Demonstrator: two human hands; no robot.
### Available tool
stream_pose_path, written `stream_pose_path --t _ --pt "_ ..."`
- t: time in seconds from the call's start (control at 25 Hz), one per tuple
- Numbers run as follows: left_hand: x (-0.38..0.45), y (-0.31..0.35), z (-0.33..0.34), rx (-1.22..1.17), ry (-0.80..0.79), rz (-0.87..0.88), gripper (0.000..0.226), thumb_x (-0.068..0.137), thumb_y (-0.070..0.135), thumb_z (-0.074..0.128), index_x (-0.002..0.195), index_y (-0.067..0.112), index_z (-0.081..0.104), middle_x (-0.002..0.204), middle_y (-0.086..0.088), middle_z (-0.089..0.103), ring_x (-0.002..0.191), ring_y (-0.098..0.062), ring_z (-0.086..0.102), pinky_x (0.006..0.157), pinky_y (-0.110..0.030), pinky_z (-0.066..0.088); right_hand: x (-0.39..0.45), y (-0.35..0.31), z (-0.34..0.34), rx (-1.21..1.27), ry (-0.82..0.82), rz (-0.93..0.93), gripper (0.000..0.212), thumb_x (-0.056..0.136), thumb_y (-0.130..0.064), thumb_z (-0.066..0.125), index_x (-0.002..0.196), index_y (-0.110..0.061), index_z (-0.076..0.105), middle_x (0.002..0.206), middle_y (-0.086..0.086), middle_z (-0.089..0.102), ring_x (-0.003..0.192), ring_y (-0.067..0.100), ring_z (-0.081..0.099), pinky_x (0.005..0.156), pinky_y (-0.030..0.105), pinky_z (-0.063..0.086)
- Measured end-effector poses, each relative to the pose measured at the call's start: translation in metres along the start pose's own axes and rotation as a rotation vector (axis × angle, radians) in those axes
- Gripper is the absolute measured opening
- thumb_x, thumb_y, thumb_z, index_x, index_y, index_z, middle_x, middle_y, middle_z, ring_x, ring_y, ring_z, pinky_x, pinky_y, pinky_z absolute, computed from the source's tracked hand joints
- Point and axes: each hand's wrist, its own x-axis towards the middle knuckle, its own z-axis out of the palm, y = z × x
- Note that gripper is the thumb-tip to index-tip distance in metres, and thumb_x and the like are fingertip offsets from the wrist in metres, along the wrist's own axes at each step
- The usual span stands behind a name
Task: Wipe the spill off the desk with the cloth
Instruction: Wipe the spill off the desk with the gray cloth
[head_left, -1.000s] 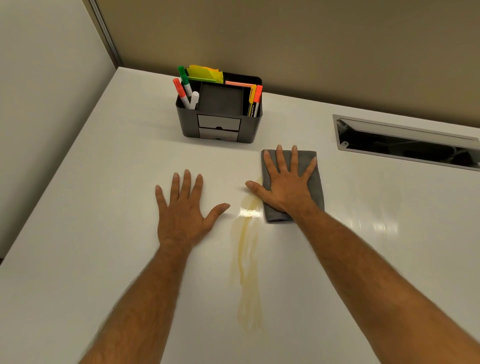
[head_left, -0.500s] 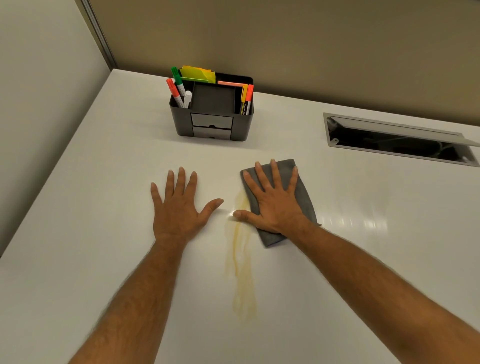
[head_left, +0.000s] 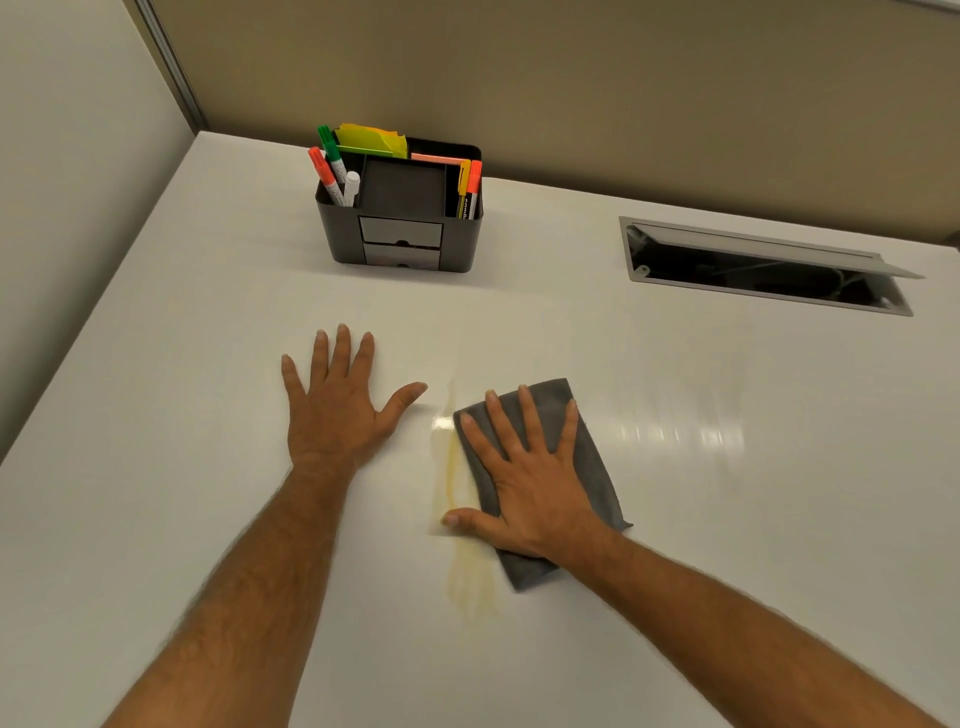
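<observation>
1. A white desk (head_left: 156, 467) is filling the view, glossy and catching glare beside the cloth.
2. A grey cloth (head_left: 592, 457) is lying flat near the middle of the desk, folded into a rough rectangle and angled, its left edge touching the spill.
3. The right hand (head_left: 524, 488) is pressing down on the cloth, fingers (head_left: 530, 415) straight and spread apart, thumb reaching off the cloth into the wet streak.
4. The left hand (head_left: 337, 410) is resting flat on the bare desk just left of the spill, fingers splayed, holding nothing.
5. A pale yellow spill (head_left: 462, 582) is trailing toward the viewer beside and below the cloth.
6. Compared with half a second ago, the cloth and right hand are sitting nearer the viewer, and the streak's upper part is looking fainter and thinner; the left hand is keeping its place.
</observation>
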Motion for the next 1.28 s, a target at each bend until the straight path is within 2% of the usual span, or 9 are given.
stream_pose_path --t 0.24,0.4,0.52,0.84,0.96,1.12,1.28 --pt "0.0 0.0 0.001 -0.025 0.008 0.004 0.111 0.073 0.094 -0.002 0.16 0.026 0.011 0.17 -0.005 0.005 0.156 -0.028 -0.002 0.122 -0.062 -0.003 -0.049 -0.025 0.002 0.052 -0.011 0.07 0.111 0.075 -0.098 0.026 0.161 -0.03 0.012 0.171 0.006 0.005 0.155 0.038 -0.004 0.11 0.079 -0.009" --pt "-0.002 0.001 0.0 -0.017 0.022 0.003 0.111 0.074 0.094 -0.001 0.16 0.025 0.013 0.17 -0.005 0.008 0.157 -0.028 0.0 0.122 -0.062 -0.003 -0.07 -0.045 0.003 0.057 -0.022 0.169 0.11 0.077 -0.097 0.025 0.161 -0.026 0.021 0.169 0.01 0.012 0.154 0.043 0.004 0.11 0.081 -0.001" --pt "-0.002 0.001 -0.001 -0.01 0.021 -0.001 0.111 0.074 0.094 -0.003 0.16 0.025 0.013 0.17 -0.005 0.008 0.157 -0.028 0.0 0.122 -0.062 -0.003 -0.07 -0.057 0.0 0.062 -0.04 0.269 0.109 0.079 -0.095 0.023 0.159 -0.022 0.026 0.168 0.013 0.015 0.153 0.045 0.007 0.108 0.084 0.006" --pt "-0.003 0.002 -0.002 0.026 -0.001 -0.004 0.112 0.072 0.091 -0.008 0.16 0.025 0.008 0.17 -0.006 0.004 0.156 -0.029 -0.001 0.122 -0.062 -0.001 -0.043 -0.078 0.001 0.108 -0.04 0.45 0.107 0.082 -0.092 0.021 0.159 -0.018 0.024 0.168 0.016 0.012 0.153 0.046 0.005 0.109 0.082 0.006" --pt "-0.003 0.001 -0.001 0.02 0.006 0.0 0.104 0.077 0.085 -0.01 0.16 0.025 0.01 0.17 -0.006 0.004 0.156 -0.029 -0.001 0.123 -0.062 -0.001 -0.025 -0.079 0.001 0.108 -0.038 0.486 0.107 0.083 -0.092 0.016 0.16 -0.019 0.019 0.168 0.016 0.008 0.153 0.045 -0.001 0.108 0.082 0.004" --pt "-0.002 0.001 -0.001 0.018 0.008 0.005 0.097 0.081 0.079 -0.008 0.16 0.026 0.01 0.17 -0.005 0.004 0.156 -0.03 0.0 0.123 -0.061 -0.002 0.004 -0.071 0.001 0.102 -0.054 0.524 0.107 0.08 -0.092 0.004 0.162 -0.022 0.0 0.169 0.013 -0.008 0.152 0.042 -0.018 0.108 0.081 -0.007" --pt "-0.002 0.001 0.0 0.02 0.014 0.009 0.092 0.085 0.074 -0.009 0.16 0.025 0.012 0.17 -0.006 0.007 0.156 -0.03 0.002 0.123 -0.062 -0.001 0.037 -0.057 0.002 0.105 -0.067 0.55 0.109 0.076 -0.093 -0.006 0.16 -0.024 -0.011 0.168 0.012 -0.017 0.15 0.041 -0.026 0.106 0.08 -0.012"
